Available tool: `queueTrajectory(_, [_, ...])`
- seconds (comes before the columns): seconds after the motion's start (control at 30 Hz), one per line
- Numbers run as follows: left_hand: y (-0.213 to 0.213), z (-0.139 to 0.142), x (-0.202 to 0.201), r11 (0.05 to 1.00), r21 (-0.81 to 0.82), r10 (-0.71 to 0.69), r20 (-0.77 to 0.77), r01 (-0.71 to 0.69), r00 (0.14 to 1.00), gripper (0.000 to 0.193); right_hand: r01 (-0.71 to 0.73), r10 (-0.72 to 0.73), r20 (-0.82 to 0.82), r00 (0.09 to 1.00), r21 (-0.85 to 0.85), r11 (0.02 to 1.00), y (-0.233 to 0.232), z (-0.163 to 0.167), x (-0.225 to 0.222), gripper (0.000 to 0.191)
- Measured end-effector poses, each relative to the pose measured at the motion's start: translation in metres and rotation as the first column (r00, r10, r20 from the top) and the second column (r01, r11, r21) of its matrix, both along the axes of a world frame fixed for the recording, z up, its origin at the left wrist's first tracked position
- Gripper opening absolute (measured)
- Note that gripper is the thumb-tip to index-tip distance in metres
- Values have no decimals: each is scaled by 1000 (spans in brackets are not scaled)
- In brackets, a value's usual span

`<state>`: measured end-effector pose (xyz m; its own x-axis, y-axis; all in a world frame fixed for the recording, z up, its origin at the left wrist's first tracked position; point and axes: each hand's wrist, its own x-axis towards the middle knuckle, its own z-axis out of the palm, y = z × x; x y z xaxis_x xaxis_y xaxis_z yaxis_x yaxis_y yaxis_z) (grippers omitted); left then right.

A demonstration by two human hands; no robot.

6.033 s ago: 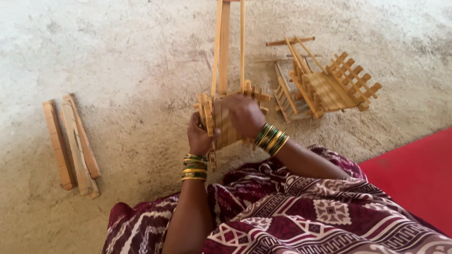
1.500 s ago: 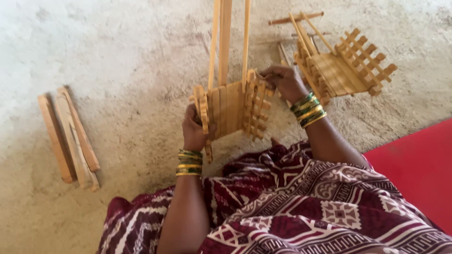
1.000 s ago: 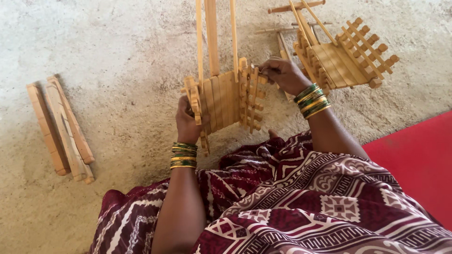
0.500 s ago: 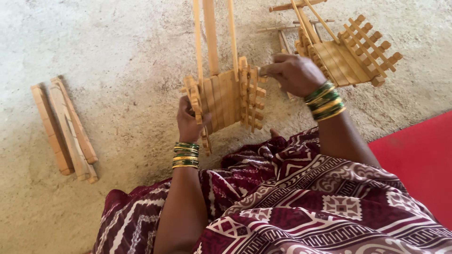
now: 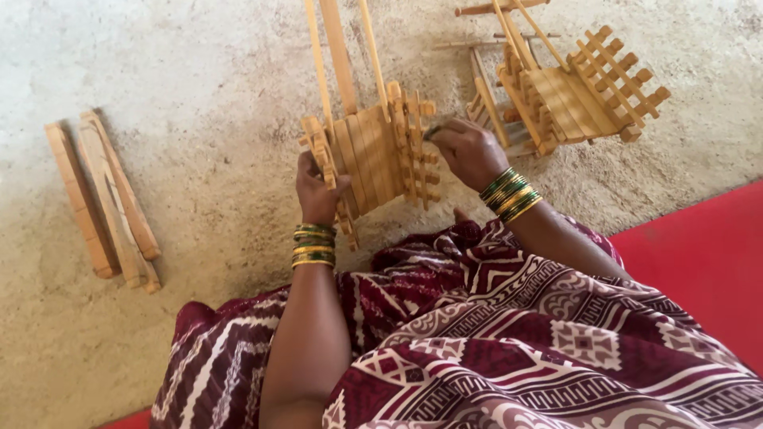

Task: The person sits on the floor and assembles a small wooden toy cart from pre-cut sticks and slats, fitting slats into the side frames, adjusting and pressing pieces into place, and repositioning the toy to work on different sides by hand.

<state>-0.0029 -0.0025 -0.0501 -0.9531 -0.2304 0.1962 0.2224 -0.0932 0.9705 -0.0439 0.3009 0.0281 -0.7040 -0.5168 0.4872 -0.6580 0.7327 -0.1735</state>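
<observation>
A small cart-like frame of bamboo slats (image 5: 373, 151) stands tilted in front of my lap, with long thin sticks rising from it past the top edge. My left hand (image 5: 316, 191) grips its left side rail. My right hand (image 5: 467, 151) pinches the frame's right rail near the top. Both wrists wear green and gold bangles.
A second bamboo slat frame (image 5: 584, 87) of the same kind lies on the sandy ground at the upper right. Several loose flat bamboo strips (image 5: 107, 199) lie at the left. A red mat (image 5: 699, 262) is at the right. Patterned maroon cloth (image 5: 493, 342) covers my lap.
My right hand has come back from near the second frame to the right rail of the held frame. The left hand keeps its grip.
</observation>
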Motion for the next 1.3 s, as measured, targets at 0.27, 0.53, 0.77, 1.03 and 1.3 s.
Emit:
queueTrajectory(0.27, [-2, 1, 2, 1000, 21, -11, -75, 13, 997, 52, 146, -157, 126, 980, 91, 985, -12, -13, 14, 17])
queueTrajectory(0.53, [-8, 0, 3, 992, 128, 6, -37, -1, 999, 55, 82, -49, 238, 970, -131, 988, -9, -7, 17, 8])
queueTrajectory(0.77, [-19, 27, 29, 899, 438, -2, -9, 6, 1000, 53, 557, 155, 682, 715, -689, 463, 17, 4, 33, 7])
queueTrajectory(1.03, [6, 97, 91, 831, 555, -76, 37, 42, 996, 73, 708, 673, 606, 424, -685, 170, 36, 3, 77, 16])
queueTrajectory(1.3, [62, 186, 147, 980, 169, -108, 27, 102, 994, 89, 721, 863, 359, 355, -693, -9, 84, 22, 136, 32])
